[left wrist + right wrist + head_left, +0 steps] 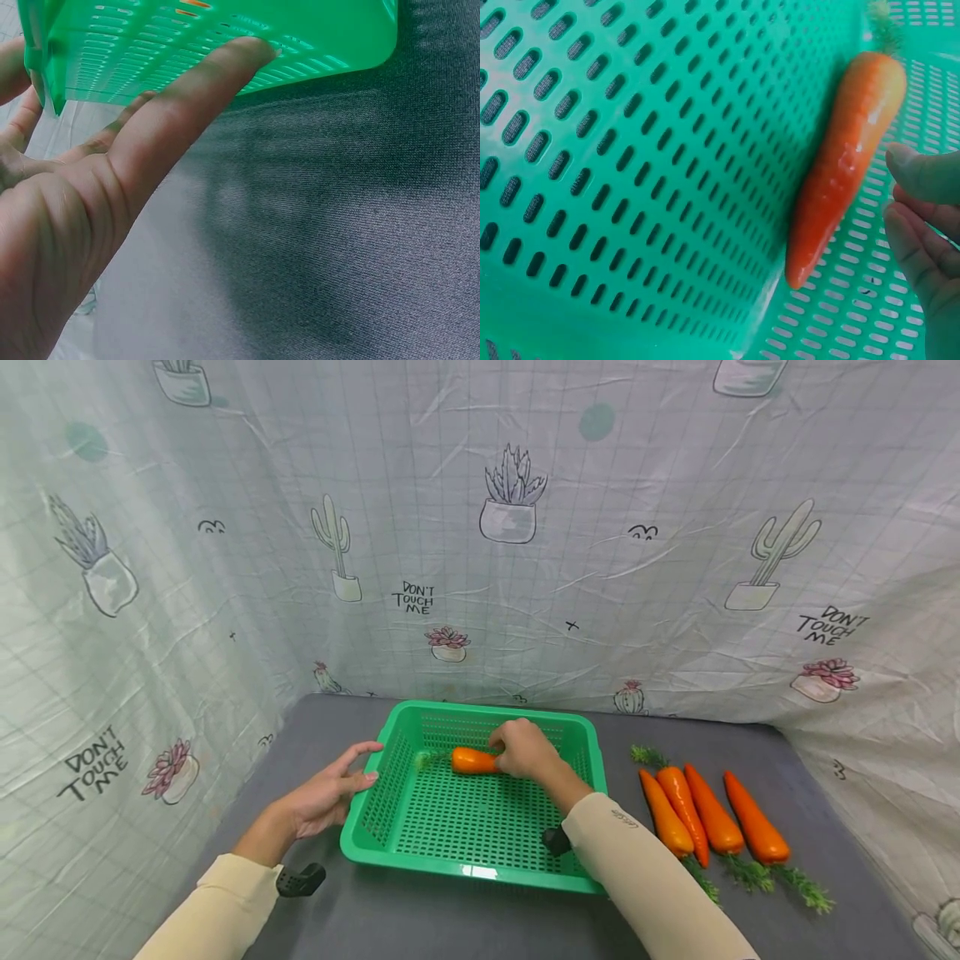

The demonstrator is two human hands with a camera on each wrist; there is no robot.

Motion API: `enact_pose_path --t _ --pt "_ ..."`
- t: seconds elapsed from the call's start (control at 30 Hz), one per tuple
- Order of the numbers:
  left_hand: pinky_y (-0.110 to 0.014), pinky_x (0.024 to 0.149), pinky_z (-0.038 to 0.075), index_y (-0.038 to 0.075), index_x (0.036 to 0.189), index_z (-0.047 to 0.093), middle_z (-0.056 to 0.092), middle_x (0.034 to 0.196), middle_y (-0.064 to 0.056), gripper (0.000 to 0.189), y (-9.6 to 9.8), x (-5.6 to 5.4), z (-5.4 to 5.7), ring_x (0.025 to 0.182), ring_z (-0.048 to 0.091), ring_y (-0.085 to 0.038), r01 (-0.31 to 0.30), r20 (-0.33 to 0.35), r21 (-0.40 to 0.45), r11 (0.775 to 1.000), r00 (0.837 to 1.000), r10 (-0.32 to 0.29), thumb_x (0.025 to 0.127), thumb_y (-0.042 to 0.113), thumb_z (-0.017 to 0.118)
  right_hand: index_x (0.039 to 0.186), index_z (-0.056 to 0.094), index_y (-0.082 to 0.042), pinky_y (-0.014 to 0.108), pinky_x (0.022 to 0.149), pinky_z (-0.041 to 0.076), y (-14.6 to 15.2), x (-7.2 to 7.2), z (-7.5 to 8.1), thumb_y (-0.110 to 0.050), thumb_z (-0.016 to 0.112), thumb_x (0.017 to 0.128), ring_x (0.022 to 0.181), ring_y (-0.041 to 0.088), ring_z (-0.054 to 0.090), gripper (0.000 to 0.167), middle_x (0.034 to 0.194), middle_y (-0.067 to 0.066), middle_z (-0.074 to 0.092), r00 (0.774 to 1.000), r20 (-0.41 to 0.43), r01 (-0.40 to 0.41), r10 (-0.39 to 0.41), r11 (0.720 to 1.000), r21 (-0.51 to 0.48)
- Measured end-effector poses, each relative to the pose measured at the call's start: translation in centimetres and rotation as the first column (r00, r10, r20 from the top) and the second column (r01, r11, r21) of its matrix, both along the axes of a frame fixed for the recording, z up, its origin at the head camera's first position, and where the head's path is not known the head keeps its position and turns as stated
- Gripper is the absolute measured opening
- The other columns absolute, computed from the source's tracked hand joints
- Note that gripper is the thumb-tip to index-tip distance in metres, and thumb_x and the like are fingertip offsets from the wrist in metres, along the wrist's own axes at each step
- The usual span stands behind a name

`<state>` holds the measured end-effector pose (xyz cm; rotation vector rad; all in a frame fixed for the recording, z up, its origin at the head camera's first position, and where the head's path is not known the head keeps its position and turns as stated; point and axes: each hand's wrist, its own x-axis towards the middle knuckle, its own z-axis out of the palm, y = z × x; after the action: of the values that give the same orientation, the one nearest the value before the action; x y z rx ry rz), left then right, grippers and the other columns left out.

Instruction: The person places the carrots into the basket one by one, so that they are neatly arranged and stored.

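A green plastic basket (480,868) with slotted walls stands on the table. Inside it, near the back wall, lies one orange carrot (472,761) with its leafy green top pointing left. My right hand (528,752) reaches in over the carrot's tapered end. In the right wrist view, a small gap separates the thumb and fingertips of that hand (930,202) from the carrot (844,165). At the basket's left side is my left hand (322,797), fingers spread near the rim. The left wrist view shows its extended thumb overlapping the basket wall (337,37); contact is unclear.
Several carrots (712,814) lie side by side on the grey table (315,935), right of the basket. Most have green tops facing me; one top (648,756) points away. A patterned cloth (570,577) hangs behind and along both sides.
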<state>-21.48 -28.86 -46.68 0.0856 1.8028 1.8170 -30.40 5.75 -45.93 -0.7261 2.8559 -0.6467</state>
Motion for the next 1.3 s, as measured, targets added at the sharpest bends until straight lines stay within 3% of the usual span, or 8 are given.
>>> enact_pose_path --t 0.23,0.47,0.8,1.03,1.3 --pt "-0.058 0.094 0.059 0.031 0.164 0.007 0.037 0.152 -0.026 0.071 -0.1 0.0 -0.2 0.120 0.068 -0.030 0.012 -0.026 -0.019 1.000 1.000 -0.013 0.111 0.032 0.054 0.115 0.079 -0.005 0.039 0.087 0.063 1.2 0.0 0.6 -0.004 0.082 0.087 0.103 0.024 0.074 0.029 0.112 0.010 0.079 0.999 0.045 0.036 -0.030 0.987 -0.156" --pt "-0.059 0.095 0.059 0.032 0.163 0.007 0.047 0.147 -0.024 0.070 0.1 0.1 -0.4 0.121 0.069 -0.032 0.017 -0.028 -0.001 1.000 0.999 -0.017 0.111 0.031 0.053 0.114 0.079 -0.002 0.038 0.080 0.063 3.3 0.7 2.9 -0.004 0.082 0.088 0.095 0.025 0.074 0.027 0.106 0.013 0.079 0.986 0.151 0.119 -0.067 0.923 -0.365" --pt "-0.059 0.094 0.060 0.032 0.163 0.007 0.055 0.143 -0.021 0.070 0.1 0.2 -0.4 0.119 0.070 -0.032 0.006 -0.016 0.006 1.000 1.000 -0.006 0.111 0.032 0.053 0.117 0.078 -0.002 0.043 0.086 0.061 6.8 1.6 5.1 -0.007 0.080 0.090 0.096 0.023 0.072 0.028 0.105 0.011 0.079 0.972 0.220 0.175 -0.077 0.866 -0.468" --pt "-0.059 0.094 0.059 0.031 0.163 0.004 0.055 0.144 -0.021 0.070 0.0 0.2 -0.5 0.119 0.069 -0.032 0.024 -0.024 0.024 0.999 0.999 -0.024 0.111 0.032 0.052 0.121 0.075 0.001 0.051 0.092 0.060 9.8 1.6 5.4 -0.008 0.079 0.092 0.099 0.024 0.072 0.031 0.112 0.016 0.077 0.965 0.240 0.216 -0.106 0.842 -0.495" --pt "-0.059 0.096 0.059 0.033 0.163 0.006 0.053 0.145 -0.020 0.070 0.1 0.3 -0.6 0.120 0.069 -0.032 0.012 -0.013 0.000 1.000 1.000 -0.012 0.111 0.033 0.053 0.126 0.072 0.002 0.051 0.098 0.058 12.1 2.2 5.7 -0.008 0.078 0.093 0.108 0.028 0.070 0.035 0.119 0.019 0.075 0.950 0.278 0.272 -0.140 0.807 -0.524"
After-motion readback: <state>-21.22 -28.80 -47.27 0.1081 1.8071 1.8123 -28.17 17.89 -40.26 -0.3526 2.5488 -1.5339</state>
